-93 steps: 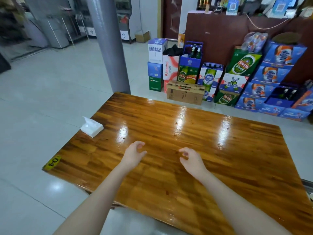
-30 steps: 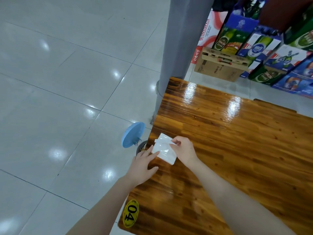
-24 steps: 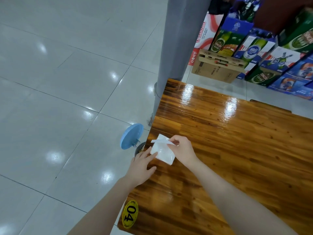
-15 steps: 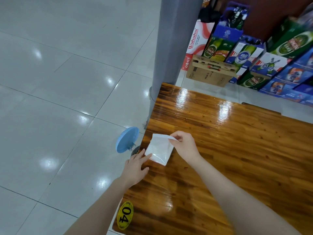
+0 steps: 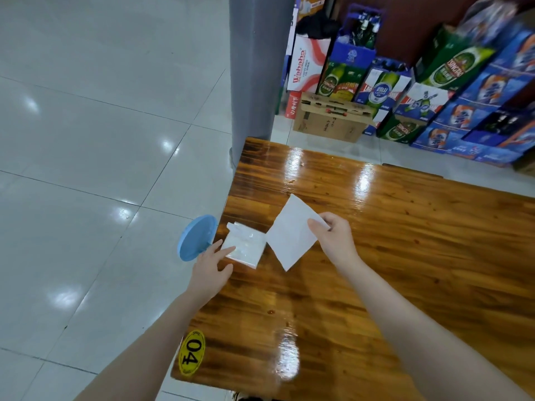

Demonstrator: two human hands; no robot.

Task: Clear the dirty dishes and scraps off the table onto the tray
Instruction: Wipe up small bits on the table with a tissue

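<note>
a white tissue [image 5: 291,237] hangs as an open square sheet, pinched by one corner between thumb and fingertips of the right hand [image 5: 335,238], just above the table [image 5: 376,285] and just right of the pack [image 5: 244,248]. the pack, clear plastic with white tissues inside, lies flat near the table's left edge. the left hand [image 5: 211,270] rests on its near corner with straight fingers, not curled round it.

a yellow oval sticker [image 5: 192,352] at the near left corner of the table reads "04". the table is glossy, dark-grained wood with bright glare streaks and a few small spots. a blue disc [image 5: 197,237] stands tilted just off the left edge, beside the pack. the floor [image 5: 86,140] is pale, shiny tile. a grey pillar [image 5: 254,68] rises at the far left corner. behind it are stacked drink cases: a white and red box [image 5: 308,65] marked "wahaha", green cases [image 5: 456,68] marked "tsingtao", blue ones too blurred to read, and a brown carton [image 5: 330,120] in front.

half a second ago the right hand was pinching at the top of the pack and no sheet was out; now the sheet is clear of it. the left hand has stayed on the pack.
</note>
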